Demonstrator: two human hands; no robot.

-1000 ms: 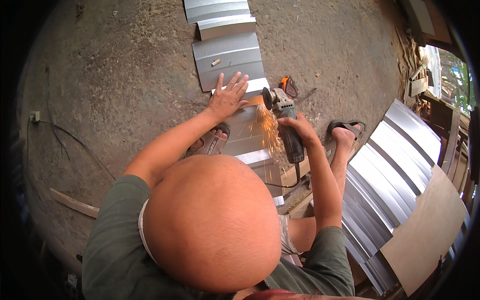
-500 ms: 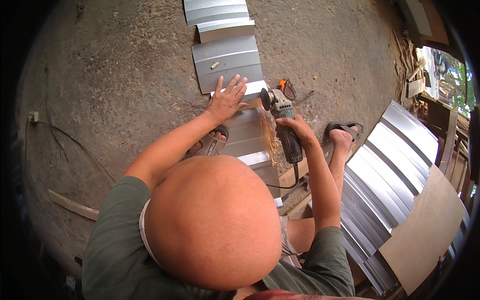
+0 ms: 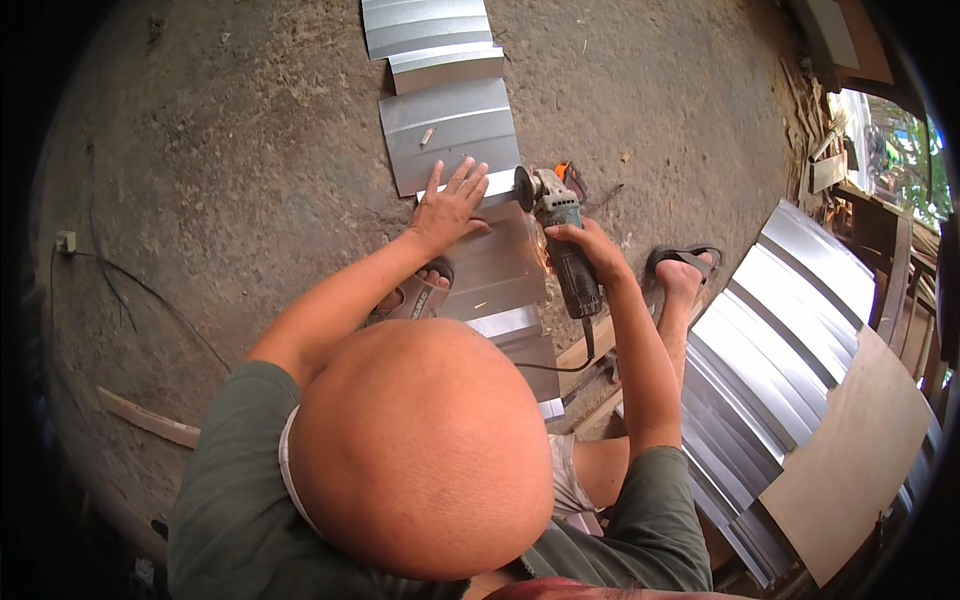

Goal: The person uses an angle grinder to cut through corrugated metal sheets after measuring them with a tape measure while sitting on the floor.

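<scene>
My right hand (image 3: pixel 592 247) is wrapped round the dark body of an angle grinder (image 3: pixel 572 270). The grinder's disc (image 3: pixel 524 188) is at the right edge of a long ribbed metal sheet (image 3: pixel 450 118), beside a raised rib. A few sparks show along the edge below the disc. My left hand (image 3: pixel 452 212) lies with fingers spread on the sheet, left of the disc, pressing on it. A small pale stub (image 3: pixel 427 136) rests on the sheet beyond my fingers. The grinder's cord (image 3: pixel 575 368) runs back from its handle and crosses the sheet.
An orange and black tool, perhaps a tape measure (image 3: pixel 571 178), lies beyond the grinder. More ribbed sheets (image 3: pixel 770 340) lie to the right, partly under a tan board (image 3: pixel 850 455). A thin cable with a small box (image 3: pixel 66 242) lies at left. My sandalled feet flank the sheet.
The grinder and my right hand have shifted slightly left. Fewer sparks show along the sheet's edge. The sheet appears a little lower and to the left; my left hand stays spread on it.
</scene>
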